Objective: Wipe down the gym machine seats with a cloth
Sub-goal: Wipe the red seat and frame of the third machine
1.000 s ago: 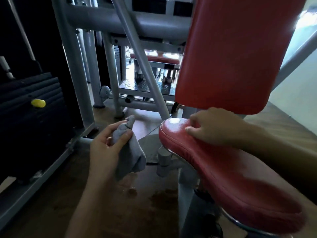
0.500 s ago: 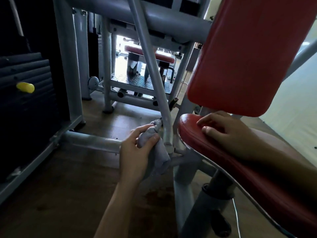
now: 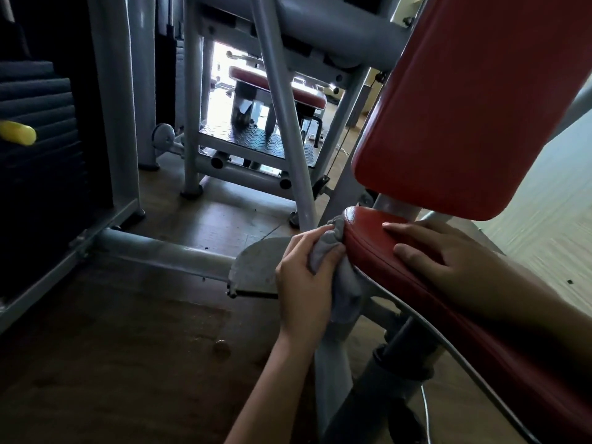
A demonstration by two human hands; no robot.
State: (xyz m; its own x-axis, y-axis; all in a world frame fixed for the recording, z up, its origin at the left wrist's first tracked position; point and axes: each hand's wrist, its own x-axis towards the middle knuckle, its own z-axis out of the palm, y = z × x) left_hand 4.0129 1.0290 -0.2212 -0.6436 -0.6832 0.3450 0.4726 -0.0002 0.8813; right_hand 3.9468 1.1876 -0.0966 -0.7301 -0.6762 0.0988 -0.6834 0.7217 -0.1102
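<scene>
A red padded seat (image 3: pixel 378 248) runs from the centre to the lower right, with a red backrest (image 3: pixel 464 107) tilted above it. My left hand (image 3: pixel 304 277) grips a bunched grey cloth (image 3: pixel 333 251) and presses it against the seat's left side edge, near its narrow end. The cloth's tail hangs down below the seat rim. My right hand (image 3: pixel 445 254) lies flat on top of the seat, fingers spread, holding nothing.
Grey frame tubes (image 3: pixel 288 123) stand just behind the seat's end, and a semicircular grey plate (image 3: pixel 256 264) lies on the wooden floor beside my left hand. A black weight stack with a yellow pin (image 3: pixel 17 133) is at the left. Another red-padded machine (image 3: pixel 275 88) stands beyond.
My left hand has carried the cloth rightward from the open air to the seat's side edge, where it now touches. My right hand stayed on the seat top. The view shifted left.
</scene>
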